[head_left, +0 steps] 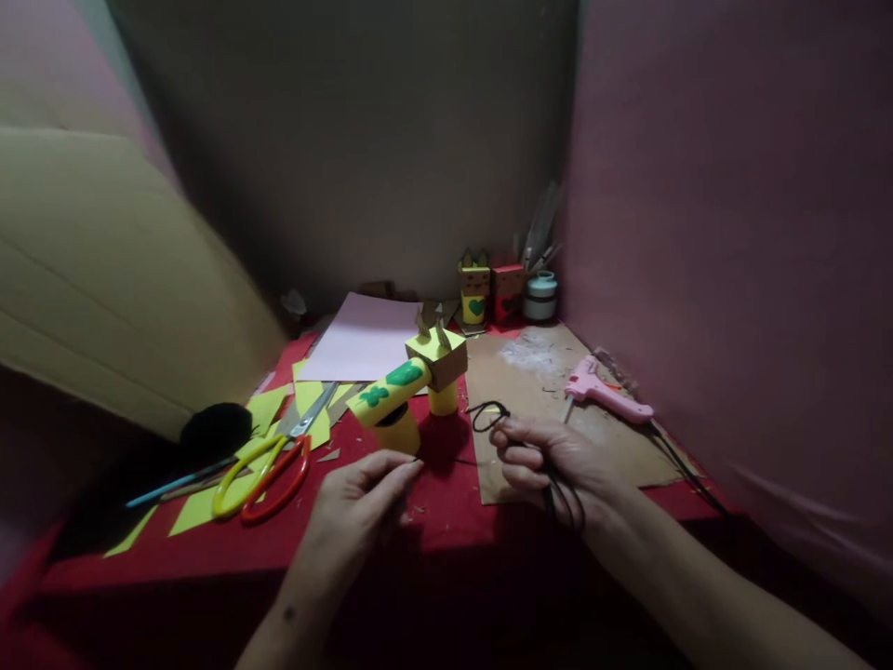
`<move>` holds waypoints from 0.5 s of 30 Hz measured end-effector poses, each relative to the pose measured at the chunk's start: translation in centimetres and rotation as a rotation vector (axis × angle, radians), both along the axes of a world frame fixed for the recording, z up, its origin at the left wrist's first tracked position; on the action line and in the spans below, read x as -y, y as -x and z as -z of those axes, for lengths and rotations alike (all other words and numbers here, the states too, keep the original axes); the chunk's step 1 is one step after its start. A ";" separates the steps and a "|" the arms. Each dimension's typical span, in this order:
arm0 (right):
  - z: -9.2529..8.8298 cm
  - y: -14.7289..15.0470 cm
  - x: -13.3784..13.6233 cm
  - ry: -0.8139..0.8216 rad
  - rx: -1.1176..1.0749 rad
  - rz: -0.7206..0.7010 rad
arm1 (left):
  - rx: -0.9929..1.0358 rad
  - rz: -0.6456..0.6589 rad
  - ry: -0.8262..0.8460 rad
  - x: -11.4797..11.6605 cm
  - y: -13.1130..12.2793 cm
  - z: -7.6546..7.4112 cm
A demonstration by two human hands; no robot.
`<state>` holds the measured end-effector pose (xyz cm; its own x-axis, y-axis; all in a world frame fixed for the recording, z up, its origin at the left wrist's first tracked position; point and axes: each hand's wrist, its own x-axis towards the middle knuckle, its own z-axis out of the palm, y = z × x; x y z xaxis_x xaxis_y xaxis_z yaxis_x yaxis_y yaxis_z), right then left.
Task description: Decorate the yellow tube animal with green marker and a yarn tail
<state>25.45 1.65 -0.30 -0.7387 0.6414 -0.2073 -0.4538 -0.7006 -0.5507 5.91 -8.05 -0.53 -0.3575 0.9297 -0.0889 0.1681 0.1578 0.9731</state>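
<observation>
My right hand [551,458] is closed on a thin black cord [488,413], which loops out past my fingertips and trails back under my palm. My left hand [363,498] pinches its fingertips together close to the cord's other end; what it pinches is too thin to make out. Just beyond both hands stands a yellow paper-tube animal [408,391] with green spots and a cardboard box head, upright on the red tabletop [446,502].
Yellow and red scissors [269,465] lie on yellow paper scraps at the left, beside a black pom-pom [216,428]. A pink glue gun [604,391] rests on a cardboard sheet [558,372]. Small box figures [488,290] and a jar [541,296] stand at the back.
</observation>
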 end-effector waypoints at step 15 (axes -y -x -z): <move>0.0 -0.3 -0.7 0.117 0.092 -0.041 | -0.793 0.375 -0.365 -3.6 -2.9 -3.5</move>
